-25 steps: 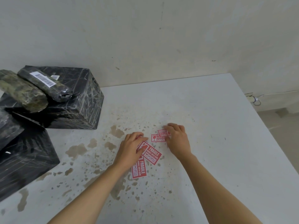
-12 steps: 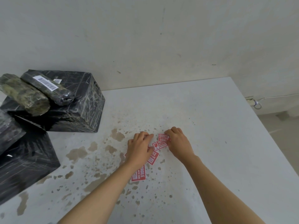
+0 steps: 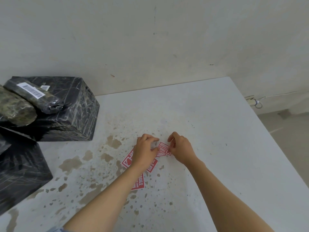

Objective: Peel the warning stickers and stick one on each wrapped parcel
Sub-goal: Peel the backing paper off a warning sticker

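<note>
Now pinches sticker (image 3: 163,147) near tabletop (image 3: 217,131) middle with right hand (image 3: 181,148) fingers, likely to start the peel; steadies other edge with left hand (image 3: 144,152) thumb, grip unclear. Leaves parcels (image 3: 66,111) at left edge, none stickered yet.

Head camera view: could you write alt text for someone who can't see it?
A person's right hand pinches a small red sticker that the left hand touches, amid more FRAGILE stickers on a stained white table. Black wrapped parcels sit at left.
</note>
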The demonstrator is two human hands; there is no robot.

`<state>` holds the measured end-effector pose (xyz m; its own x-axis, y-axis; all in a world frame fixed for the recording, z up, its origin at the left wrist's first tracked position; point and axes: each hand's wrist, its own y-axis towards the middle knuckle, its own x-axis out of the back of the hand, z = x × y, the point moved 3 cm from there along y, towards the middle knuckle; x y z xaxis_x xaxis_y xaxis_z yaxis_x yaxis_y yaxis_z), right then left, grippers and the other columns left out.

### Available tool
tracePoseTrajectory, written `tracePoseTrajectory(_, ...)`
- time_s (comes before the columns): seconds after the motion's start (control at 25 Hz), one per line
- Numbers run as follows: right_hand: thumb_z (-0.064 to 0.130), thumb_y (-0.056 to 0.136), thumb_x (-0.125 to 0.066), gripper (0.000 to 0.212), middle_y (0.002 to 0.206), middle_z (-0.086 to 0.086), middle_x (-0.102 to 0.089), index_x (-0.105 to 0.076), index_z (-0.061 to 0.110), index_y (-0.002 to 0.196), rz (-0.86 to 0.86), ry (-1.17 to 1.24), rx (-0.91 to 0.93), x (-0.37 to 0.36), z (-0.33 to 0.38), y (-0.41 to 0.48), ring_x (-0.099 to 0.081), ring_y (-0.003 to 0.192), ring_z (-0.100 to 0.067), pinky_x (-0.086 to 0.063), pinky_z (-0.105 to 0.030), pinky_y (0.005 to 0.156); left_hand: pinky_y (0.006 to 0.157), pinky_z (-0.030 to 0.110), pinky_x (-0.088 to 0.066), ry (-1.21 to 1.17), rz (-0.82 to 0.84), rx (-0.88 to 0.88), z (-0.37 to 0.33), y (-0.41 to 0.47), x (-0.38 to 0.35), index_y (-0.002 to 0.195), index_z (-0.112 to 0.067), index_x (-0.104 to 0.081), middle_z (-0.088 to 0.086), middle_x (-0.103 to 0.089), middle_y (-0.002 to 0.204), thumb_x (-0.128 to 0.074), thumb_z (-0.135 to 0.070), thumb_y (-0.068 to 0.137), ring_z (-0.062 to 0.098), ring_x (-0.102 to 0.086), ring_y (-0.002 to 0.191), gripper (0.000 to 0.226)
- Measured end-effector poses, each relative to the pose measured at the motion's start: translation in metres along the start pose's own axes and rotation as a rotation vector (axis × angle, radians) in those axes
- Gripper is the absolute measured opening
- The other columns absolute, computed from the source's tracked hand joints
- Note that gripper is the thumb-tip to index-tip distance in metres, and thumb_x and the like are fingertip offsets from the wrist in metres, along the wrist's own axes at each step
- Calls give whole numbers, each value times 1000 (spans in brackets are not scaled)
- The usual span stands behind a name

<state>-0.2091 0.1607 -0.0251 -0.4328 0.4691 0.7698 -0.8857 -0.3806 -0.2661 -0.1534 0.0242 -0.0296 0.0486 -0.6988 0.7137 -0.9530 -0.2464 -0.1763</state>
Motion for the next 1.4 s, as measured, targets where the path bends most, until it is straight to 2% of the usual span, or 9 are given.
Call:
tracePoseTrajectory(0.08, 4, 86, -55, 23, 79, 4, -55, -56, 9, 108, 6, 8, -6, 0, -2, -3, -46, 85, -15, -34, -23, 69, 92, 19, -33, 126, 42, -45, -1, 0, 0, 126, -23, -58, -6, -46, 125, -65, -26, 87, 13, -39, 119, 39)
tracePoseTrajectory(0.2, 12, 86, -63, 27, 99, -2, -56, -59, 10, 113, -18, -35, 49, -4, -3, -12, -47, 96, -17, -32, -19, 74, 93, 22, -36, 246, 37, -95, -5, -2, -2, 127, -26, -57, -6, -44, 128, -62, -29, 89, 13, -38, 119, 38)
tracePoseTrajectory(0.48, 8, 83, -64, 16, 98, -4, -53, -57, 7, 98, -136, 14, 52, -15, -5, -16, -40, 92, -16, -26, -18, 63, 86, 21, -37, -62, -29, 64, -4, 1, -12, 100, -19, -67, -6, -52, 108, -71, -17, 82, 12, -42, 106, 19)
tracePoseTrajectory(0.6, 18, 84, -68, 13, 82, -2, -59, -56, 12, 86, -121, 192, -27, -5, -2, -19, -48, 78, -16, -36, -17, 60, 72, 17, -47, -268, 2, 82, -15, 0, -7, 86, -15, -65, -2, -64, 90, -71, -12, 82, 14, -59, 87, 8)
tracePoseTrajectory(0.72, 18, 82, -72, 11, 76, -4, -67, -64, 10, 85, -106, 485, -103, 16, 12, -18, -57, 66, -13, -46, -25, 62, 55, 8, -46, -437, -62, 120, -26, -1, 25, 91, -16, -64, -2, -67, 83, -69, -11, 84, 12, -64, 74, 10)
tracePoseTrajectory(0.92, 3, 83, -67, 7, 74, -9, -70, -69, 3, 91, -60, 840, -21, 42, 87, -13, -62, 62, -13, -50, -19, 58, 60, 13, -47, -661, -68, 126, -23, -11, 110, 100, -14, -67, 3, -71, 81, -72, -9, 81, 8, -66, 65, 20)
tracePoseTrajectory(1.08, 5, 83, -69, 3, 74, -9, -72, -68, 6, 84, 33, 824, 97, 32, 149, -19, -66, 65, -16, -53, -22, 59, 61, 14, -48, -666, -222, 122, 0, -39, 165, 93, -8, -70, 7, -70, 78, -69, -3, 81, 6, -66, 63, 12)
tracePoseTrajectory(1.24, 6, 83, -69, 4, 77, -2, -71, -68, 8, 80, -112, 567, 269, 12, 185, -31, -67, 73, -13, -58, -25, 61, 64, 22, -52, -846, -383, 266, 29, -74, 183, 90, -17, -70, 5, -67, 83, -63, -17, 89, 17, -66, 70, 7)
tracePoseTrajectory(1.4, 6, 82, -70, 4, 89, 1, -71, -72, 8, 85, -140, 395, 475, 0, 201, -42, -63, 76, -3, -51, -10, 71, 75, 22, -57, -1113, -364, 301, 34, -91, 190, 98, -2, -70, 15, -71, 91, -64, -9, 87, 21, -71, 81, 14)
